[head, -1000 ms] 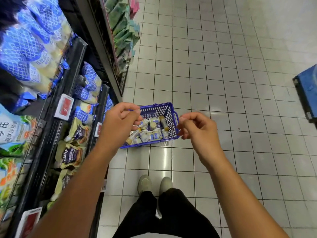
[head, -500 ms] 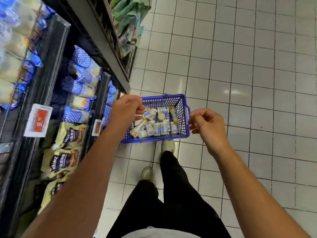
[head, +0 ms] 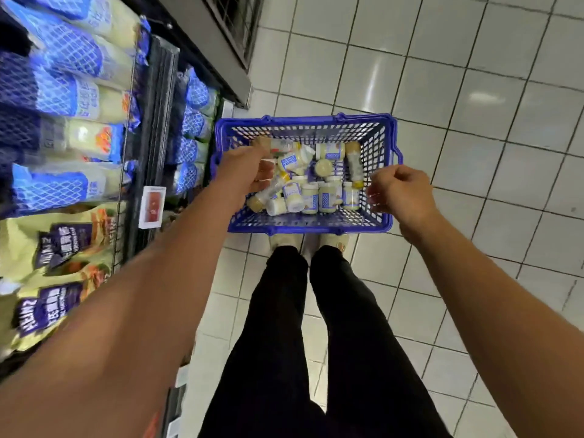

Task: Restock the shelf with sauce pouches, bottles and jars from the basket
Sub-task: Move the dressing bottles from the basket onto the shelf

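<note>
A person stands on a white tiled floor [head: 474, 90] in a shop aisle, both bare arms stretched down over a blue plastic lattice basket [head: 303, 230] that sits on the tiles just ahead of a pair of pale shoes [head: 335, 240] and black trousers [head: 278, 327]. The basket holds a jumble of small clear jars of cream-coloured sauce with blue-and-white labels [head: 327, 196], most lying along its near side, and a slim bottle with a yellow cap [head: 354, 164] lying towards the right wall.

The left hand [head: 249, 172] is over the basket's left part, above the jars, fingers curled downward; whether it grips anything cannot be told, as the palm hides what lies beneath. The right hand [head: 403, 197] hangs at the basket's right rim, fingers loosely curled, nothing in its grasp. The hands are well apart, with the jars between them.

To the left runs a dark metal shelf [head: 158, 90], stocked above with soft blue net-patterned pouches of pale sauce [head: 63, 55]. More of the same pouches [head: 196, 121] fill a lower tier just beside the basket. Below the upper blue ones lie yellow-green pouches with dark purple labels [head: 60, 248]. A red-and-white price tag [head: 152, 206] is fixed on the shelf edge.
</note>
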Motion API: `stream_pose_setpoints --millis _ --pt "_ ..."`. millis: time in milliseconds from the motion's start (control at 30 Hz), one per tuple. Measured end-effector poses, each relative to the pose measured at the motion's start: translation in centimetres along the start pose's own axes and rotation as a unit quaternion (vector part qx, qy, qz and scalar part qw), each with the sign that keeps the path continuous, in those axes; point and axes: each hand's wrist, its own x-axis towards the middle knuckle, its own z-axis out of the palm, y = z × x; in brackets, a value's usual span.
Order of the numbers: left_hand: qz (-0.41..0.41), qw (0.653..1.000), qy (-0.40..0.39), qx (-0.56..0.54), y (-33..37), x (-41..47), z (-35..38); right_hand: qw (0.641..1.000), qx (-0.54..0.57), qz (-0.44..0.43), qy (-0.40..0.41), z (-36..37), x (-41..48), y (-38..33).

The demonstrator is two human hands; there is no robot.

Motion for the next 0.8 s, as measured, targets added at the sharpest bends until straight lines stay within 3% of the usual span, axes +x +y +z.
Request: stream_pose_setpoints --millis 267,367,467,533,667,733,800 --pt "-0.039 0.981 0.025 0.19 -9.0 15.2 0.5 0.995 -0.03 0.097 -0.012 5.6 13.3 10.9" --pt "-0.002 0.944 -0.004 0.331 -12.5 19.6 0.3 0.991 -0.064 0.114 -0.008 6.7 17.4 14.3" --pt "0.023 0.906 -0.001 0.423 -15.5 22.9 0.6 0.982 -0.165 0.087 0.004 7.2 21.5 16.8" --pt "0.032 0.901 -0.004 0.432 -17.1 24.6 1.2 0.958 -0.284 0.032 0.025 7.3 23.9 17.7" --pt "0.062 0.885 -0.025 0.461 -19.8 27.1 2.1 0.874 -0.479 -0.051 0.062 7.5 27.9 18.9" --pt "0.081 0.867 -0.024 0.491 -20.9 27.9 2.5 0.833 -0.545 -0.082 0.045 8.0 29.5 19.5" --pt "0.083 0.862 -0.008 0.499 -21.6 28.5 2.8 0.822 -0.563 -0.069 0.042 8.7 30.7 20.0"
